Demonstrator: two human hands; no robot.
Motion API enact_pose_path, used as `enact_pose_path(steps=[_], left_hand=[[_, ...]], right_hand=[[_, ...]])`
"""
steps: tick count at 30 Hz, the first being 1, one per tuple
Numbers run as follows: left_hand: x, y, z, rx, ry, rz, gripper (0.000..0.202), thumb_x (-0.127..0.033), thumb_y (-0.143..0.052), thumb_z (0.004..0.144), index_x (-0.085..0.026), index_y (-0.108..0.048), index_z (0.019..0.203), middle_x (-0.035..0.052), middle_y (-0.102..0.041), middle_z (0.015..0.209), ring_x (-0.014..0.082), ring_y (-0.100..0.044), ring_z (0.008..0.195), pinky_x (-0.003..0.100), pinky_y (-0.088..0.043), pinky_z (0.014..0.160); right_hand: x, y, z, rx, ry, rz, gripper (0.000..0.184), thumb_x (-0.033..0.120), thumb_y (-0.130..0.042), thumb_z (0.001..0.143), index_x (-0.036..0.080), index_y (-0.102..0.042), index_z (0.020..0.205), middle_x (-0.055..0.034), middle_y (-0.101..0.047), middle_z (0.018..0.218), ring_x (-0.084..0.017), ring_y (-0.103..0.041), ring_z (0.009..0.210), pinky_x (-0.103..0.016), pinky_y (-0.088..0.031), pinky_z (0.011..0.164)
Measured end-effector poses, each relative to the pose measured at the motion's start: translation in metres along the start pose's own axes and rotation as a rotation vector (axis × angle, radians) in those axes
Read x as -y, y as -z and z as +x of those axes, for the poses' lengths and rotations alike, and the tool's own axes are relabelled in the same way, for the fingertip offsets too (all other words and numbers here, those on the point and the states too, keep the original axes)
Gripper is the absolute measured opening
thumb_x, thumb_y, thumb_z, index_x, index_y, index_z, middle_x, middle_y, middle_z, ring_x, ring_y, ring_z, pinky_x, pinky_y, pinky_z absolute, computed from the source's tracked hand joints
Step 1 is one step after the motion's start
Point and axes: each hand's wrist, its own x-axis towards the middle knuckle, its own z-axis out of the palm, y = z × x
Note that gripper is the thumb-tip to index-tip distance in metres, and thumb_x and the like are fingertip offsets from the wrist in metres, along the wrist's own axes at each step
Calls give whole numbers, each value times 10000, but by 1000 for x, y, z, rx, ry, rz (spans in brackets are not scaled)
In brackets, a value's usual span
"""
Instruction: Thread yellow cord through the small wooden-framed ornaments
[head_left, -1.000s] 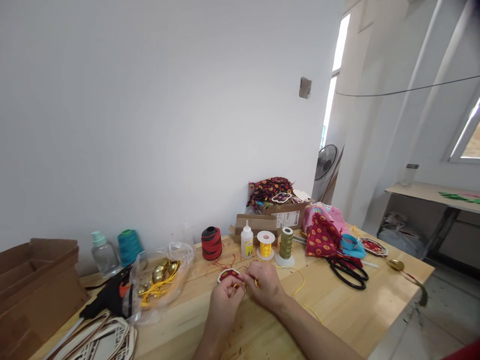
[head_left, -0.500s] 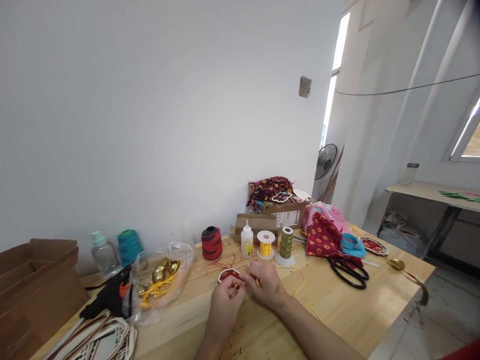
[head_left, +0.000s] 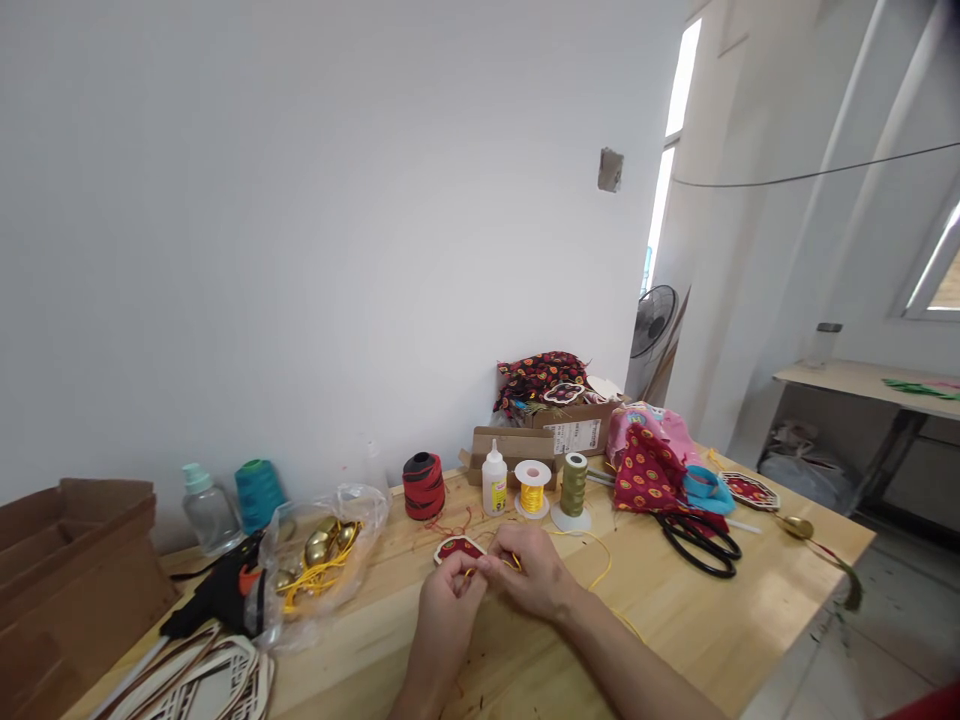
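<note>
Red ornament [head_left: 457, 549] — just above hands [head_left: 444, 622] [head_left: 534, 572]

Wooden table [head_left: 697, 630] bore all items. Along back edge, left to right: thread cone [head_left: 423, 487], glue bottle [head_left: 494, 483], cord spool [head_left: 532, 488], second thread cone [head_left: 574, 485]. Cardboard box [head_left: 574, 435] stood behind spool, fabric scraps [head_left: 538, 378] on it. Plastic bag [head_left: 360, 510] lay left of centre, glue gun [head_left: 217, 592] just left of bag. Scissors [head_left: 697, 545] lay right, before fabric pile [head_left: 649, 470]. Cardboard carton [head_left: 75, 560] sat at table's left end. Fan [head_left: 652, 320] stood behind table.
</note>
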Motion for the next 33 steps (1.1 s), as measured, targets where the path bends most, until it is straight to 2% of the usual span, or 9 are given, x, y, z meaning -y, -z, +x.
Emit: enact_pose_path(steps=[3, 8, 16, 24, 33], left_hand=[[-1, 0, 0, 18, 13, 2, 241, -393, -583, 585, -155, -550, 572, -52, -471, 426, 96, -417, 400, 185, -264, 404], [-1, -2, 0, 50, 33, 7, 157, -305, -566, 596, -157, -514, 607, -76, -422, 430, 73, -346, 384, 177, -210, 410], [4, -2, 3, 24, 15, 25, 115, -221, -580, 556, -158, -484, 551, -79, -418, 431, 64, -351, 389, 172, -213, 408], [4, -2, 1, 50, 74, -47, 248, -369, -610, 563, -136, -567, 638, -77, -423, 385, 66, -370, 343, 176, -244, 375], [7, -2, 2, 52, 73, -61, 291, -414, -608, 560, -136, -579, 643, -68, -438, 390, 68, -378, 347, 178, -248, 373]], right_hand=[[1, 4, 0, 43, -10, -24, 258, 279, -422, 799, 154, -549, 612, 3, -522, 545, -90, -444, 506, -187, -293, 471], [-1, 6, 0, 34, -4, -92, 197, 200, -439, 780, 162, -538, 615, 2, -528, 574, -93, -448, 530, -189, -285, 481], [-2, -2, -1, 26, -60, -208, 165, 201, -479, 753, 160, -517, 598, 8, -538, 573, -90, -449, 521, -198, -241, 464], [-11, -2, 0, -42, -166, -159, 209, 244, -462, 776, 151, -539, 605, 10, -529, 545, -83, -438, 506, -187, -256, 473], [-13, -4, 0, -29, -152, -116, 245, 260, -457, 779, 143, -538, 579, 9, -511, 528, -79, -412, 492, -187, -250, 467]])
